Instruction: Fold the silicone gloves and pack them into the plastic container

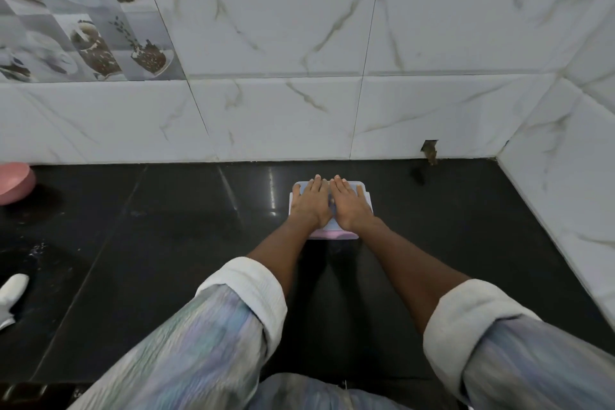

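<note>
Seemingly shut, the plastic container sits on the black bench near the marble wall, its pale lid mostly hidden under the left hand and right hand, both laid flat with fingers straight and close together. Only a pink strip shows at the container's near edge, so whether gloves lie inside cannot be told; far left of it a pink bowl and a white object are cut off by the frame.

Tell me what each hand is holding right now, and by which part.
Nothing is gripped. The left hand and right hand lie flat, palms down, side by side on the lid of the plastic container, pressing on its top.
</note>
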